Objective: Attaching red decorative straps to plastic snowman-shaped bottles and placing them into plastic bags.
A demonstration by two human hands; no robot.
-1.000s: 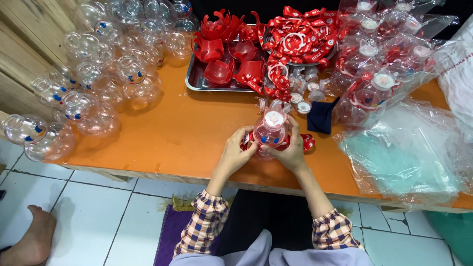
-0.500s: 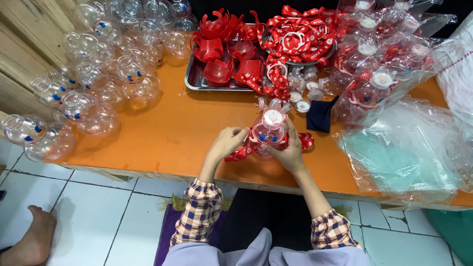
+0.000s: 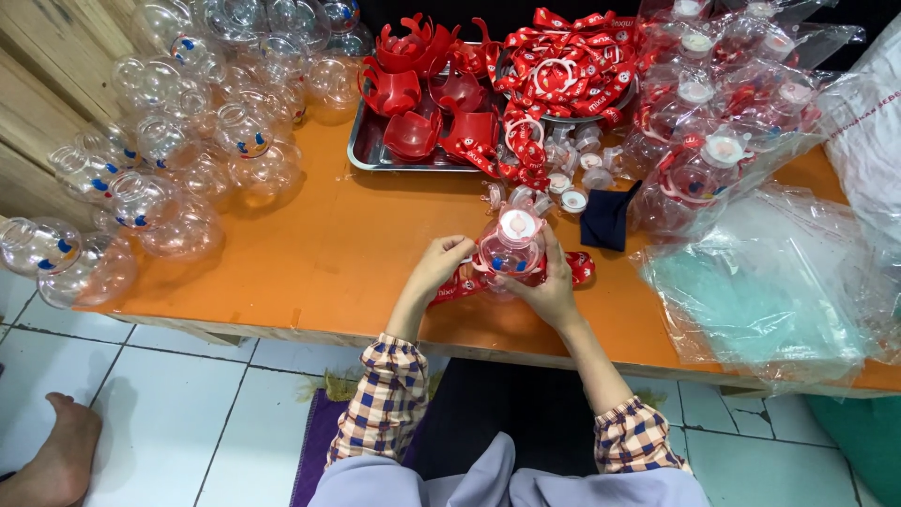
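Bottle [image 3: 510, 252], clear with a white cap (a red strap [image 3: 580, 266] lies beneath it), sits on the orange table [image 3: 319, 272] between my hands, left hand [image 3: 439, 268] and right hand [image 3: 552, 284] both gripping it.

At mid-frame, the left hand [image 3: 441, 266] and right hand [image 3: 549, 286] grip a clear bottle [image 3: 510, 249] with a white cap over an orange table [image 3: 319, 253]. A red strap [image 3: 577, 268] lies under it. Upper centre holds a metal tray [image 3: 361, 155] of red parts. Clear bottles [image 3: 160, 178] crowd the upper left; plastic bags [image 3: 770, 291] lie at right.
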